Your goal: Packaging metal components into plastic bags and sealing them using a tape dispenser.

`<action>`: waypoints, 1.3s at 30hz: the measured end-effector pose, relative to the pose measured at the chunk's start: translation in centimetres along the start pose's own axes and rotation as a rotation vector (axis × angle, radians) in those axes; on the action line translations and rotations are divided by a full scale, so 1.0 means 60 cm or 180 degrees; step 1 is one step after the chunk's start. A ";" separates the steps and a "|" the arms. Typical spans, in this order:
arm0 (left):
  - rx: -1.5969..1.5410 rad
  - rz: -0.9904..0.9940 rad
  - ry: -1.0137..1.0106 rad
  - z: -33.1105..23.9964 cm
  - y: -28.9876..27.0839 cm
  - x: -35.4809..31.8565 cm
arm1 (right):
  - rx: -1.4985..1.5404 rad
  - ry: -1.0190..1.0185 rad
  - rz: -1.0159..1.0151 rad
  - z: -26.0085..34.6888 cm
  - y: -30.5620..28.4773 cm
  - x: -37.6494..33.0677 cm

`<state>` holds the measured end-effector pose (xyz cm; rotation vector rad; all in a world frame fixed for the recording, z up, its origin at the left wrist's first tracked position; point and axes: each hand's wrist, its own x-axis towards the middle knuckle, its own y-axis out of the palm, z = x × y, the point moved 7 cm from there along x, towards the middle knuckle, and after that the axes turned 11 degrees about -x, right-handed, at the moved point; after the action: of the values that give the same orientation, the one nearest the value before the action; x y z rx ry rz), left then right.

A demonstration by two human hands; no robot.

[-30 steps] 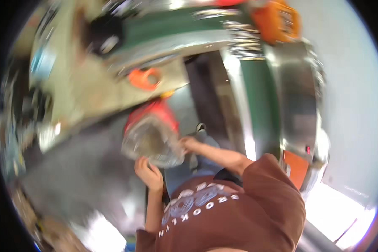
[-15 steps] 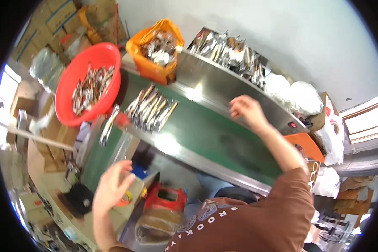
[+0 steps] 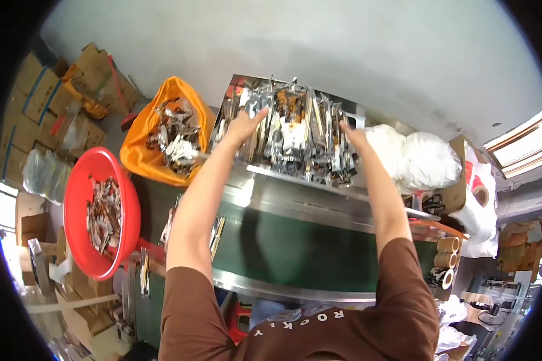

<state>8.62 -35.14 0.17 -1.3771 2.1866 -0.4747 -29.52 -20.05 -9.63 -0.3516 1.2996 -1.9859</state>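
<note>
Both my arms stretch forward to a metal tray (image 3: 226, 99) heaped with slim plastic-wrapped packets (image 3: 294, 135), some with pale sticks showing through. My left hand (image 3: 246, 125) is at the heap's left part, its thumb held apart from the fingers. Over at the right end, my right hand (image 3: 354, 133) reaches to the edge of the heap with thumb and fingers apart; some fingertips are hard to make out. Neither hand visibly grips a packet. Below, more packets (image 3: 218, 233) lie on the green conveyor belt (image 3: 301, 249), partly hidden by my left forearm.
Left of the tray stands an orange bag (image 3: 140, 153) of loose wrappers. A red basin (image 3: 132, 204) of packets is farther left, with a single packet (image 3: 144, 272) near it. White bags (image 3: 415, 153) sit right of the tray, and tape rolls (image 3: 445, 260) at the belt's right end.
Both hands have moved up and forward to the heaped tray, the left from low over the near side, the right from above the belt. The view has shifted toward the tray.
</note>
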 end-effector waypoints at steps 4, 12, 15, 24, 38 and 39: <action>0.0718 -0.0105 -0.0883 0.006 0.060 0.047 | -0.0155 0.0608 0.0209 0.005 0.009 -0.012; 0.0573 0.0507 -0.0343 -0.031 0.136 0.084 | 0.0709 0.0348 0.0882 0.079 0.046 -0.015; 0.0319 0.0638 -0.0423 -0.051 0.162 0.072 | 0.0525 0.0262 0.0702 0.092 0.053 -0.009; -0.2259 0.1490 -0.0540 -0.056 0.230 0.058 | 0.3027 0.0350 0.1801 0.194 0.046 -0.088; -0.3138 0.1249 0.1139 -0.254 0.078 -0.049 | 0.3508 -0.0768 0.1185 0.337 -0.185 -0.174; -0.3167 0.1197 0.1379 -0.284 0.053 -0.077 | 0.3408 -0.0888 0.1078 0.351 -0.216 -0.192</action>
<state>-2.07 -29.20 13.33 -1.2841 3.1557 0.6078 -14.77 -23.37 13.11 0.1136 0.0150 -1.9428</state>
